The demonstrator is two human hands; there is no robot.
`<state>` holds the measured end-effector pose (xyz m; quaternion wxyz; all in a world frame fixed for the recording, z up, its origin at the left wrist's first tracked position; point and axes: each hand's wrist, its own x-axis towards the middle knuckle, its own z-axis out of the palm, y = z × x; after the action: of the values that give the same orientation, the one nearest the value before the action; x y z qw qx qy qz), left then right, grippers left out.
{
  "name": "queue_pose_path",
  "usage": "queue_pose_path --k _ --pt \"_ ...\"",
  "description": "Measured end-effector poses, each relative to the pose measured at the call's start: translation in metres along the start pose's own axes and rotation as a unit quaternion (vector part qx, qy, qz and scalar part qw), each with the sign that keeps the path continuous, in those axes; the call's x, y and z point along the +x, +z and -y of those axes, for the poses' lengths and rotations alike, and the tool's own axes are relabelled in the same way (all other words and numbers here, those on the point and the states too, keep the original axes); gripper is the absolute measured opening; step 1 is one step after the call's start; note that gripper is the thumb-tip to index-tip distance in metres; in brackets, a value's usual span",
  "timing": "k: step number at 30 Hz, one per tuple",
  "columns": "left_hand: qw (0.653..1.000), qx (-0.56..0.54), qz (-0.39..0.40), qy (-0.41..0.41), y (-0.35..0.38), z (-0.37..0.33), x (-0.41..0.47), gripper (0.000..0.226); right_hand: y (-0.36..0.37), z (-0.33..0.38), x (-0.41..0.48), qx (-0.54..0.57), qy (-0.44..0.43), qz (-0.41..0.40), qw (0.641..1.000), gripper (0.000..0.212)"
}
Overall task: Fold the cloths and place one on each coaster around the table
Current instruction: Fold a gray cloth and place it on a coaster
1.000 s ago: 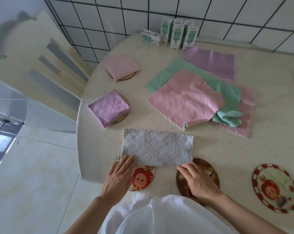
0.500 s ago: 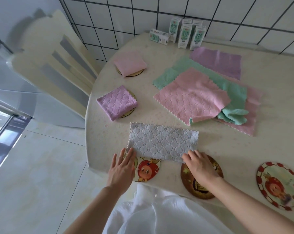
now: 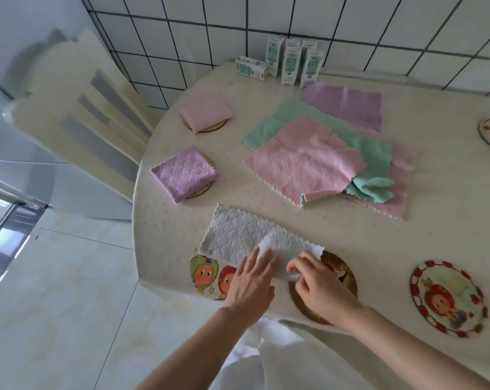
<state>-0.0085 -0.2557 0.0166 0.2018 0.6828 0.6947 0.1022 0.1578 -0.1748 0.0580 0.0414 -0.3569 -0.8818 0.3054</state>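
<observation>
Tiled wall behind table [image 3: 266,209]. Grey cloth [image 3: 238,235] lies at near edge, mid-fold: right hand [image 3: 319,282] pinches its right end; left hand [image 3: 252,280] is pressed flat on it. Next, the end should be carried leftward.

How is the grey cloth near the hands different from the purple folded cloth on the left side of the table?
The grey cloth is a long half-folded strip; the purple folded cloth is a compact square. The grey one lies mostly on the bare table, its near edge over two coasters; the purple one sits on one coaster. The right hand grips the grey one and the left hand presses it; nothing touches the purple one. Both share a quilted texture.
</observation>
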Motion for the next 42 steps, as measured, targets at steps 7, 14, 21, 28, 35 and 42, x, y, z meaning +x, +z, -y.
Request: queue_pose_path --k 7,14,21,28,35,42 --pt "0.998 -0.05 -0.045 0.007 0.033 -0.032 0.002 0.051 -0.019 -0.01 -0.013 0.081 -0.073 0.067 0.992 0.019" --pt "0.992 -0.099 -0.063 -0.056 0.049 -0.048 -0.01 0.056 -0.052 -0.066 0.012 0.021 -0.128 0.144 0.981 0.052" --pt "0.98 -0.109 -0.124 -0.11 0.046 -0.063 -0.022 0.056 -0.046 -0.087 0.073 -0.222 -0.324 0.269 0.879 0.099" --pt "0.963 -0.166 -0.138 -0.162 0.036 -0.057 -0.032 0.049 -0.035 -0.087 0.106 -0.226 -0.34 0.32 0.855 0.092" --pt "0.831 -0.416 -0.151 -0.337 0.015 -0.036 -0.021 0.049 -0.032 -0.069 0.127 -0.075 -0.204 0.341 0.915 0.04" --pt "0.683 -0.535 -0.256 -0.427 0.002 0.008 0.001 0.011 -0.01 -0.044 0.156 -0.02 -0.052 0.309 0.949 0.029"
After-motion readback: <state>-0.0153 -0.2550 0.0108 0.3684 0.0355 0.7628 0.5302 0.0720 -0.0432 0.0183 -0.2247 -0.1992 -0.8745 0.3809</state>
